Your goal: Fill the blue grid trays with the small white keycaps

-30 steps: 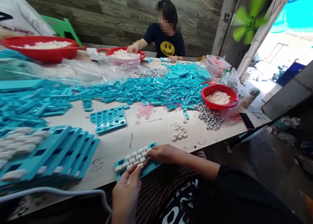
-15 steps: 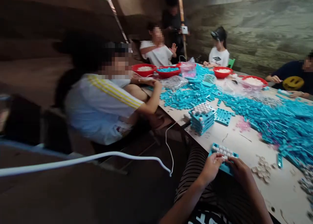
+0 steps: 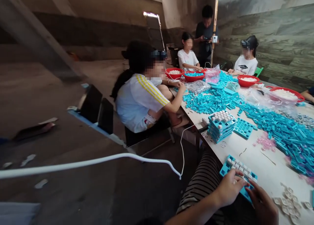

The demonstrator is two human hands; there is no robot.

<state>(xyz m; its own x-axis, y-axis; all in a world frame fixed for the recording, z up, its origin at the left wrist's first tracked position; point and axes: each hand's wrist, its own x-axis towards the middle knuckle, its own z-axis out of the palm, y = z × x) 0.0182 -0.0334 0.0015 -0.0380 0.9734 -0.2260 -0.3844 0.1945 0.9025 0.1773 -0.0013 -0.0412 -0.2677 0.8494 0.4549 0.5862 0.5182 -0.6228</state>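
- The right hand point(image 3: 265, 203) is nearest, at the side of the blue tray point(image 3: 224, 170). Its fingers are bent towards the tray; whether they clamp it, I cannot tell.
- The left hand point(image 3: 228, 187) reaches over the tray. Its thumb and forefinger are close together at the row of white keys point(image 3: 239, 166); whether they pinch a key, I cannot tell.
- This tray is at the table's near edge, above the striped trousers point(image 3: 202, 182). In my judgement, the step in hand is seating keys in its holes, with part of the tray without keys.
- The next move, I think, calls for a steady tray and a straight press, so that no key sits tilted.
- Beside the right hand, pale loose pieces point(image 3: 288, 202) lie on the table point(image 3: 233, 149).
- Farther are a stack of blue trays point(image 3: 222, 130), pink bits point(image 3: 266, 142) and a heap of blue parts point(image 3: 287, 130).
- Beyond them stands a red basin point(image 3: 299, 94).
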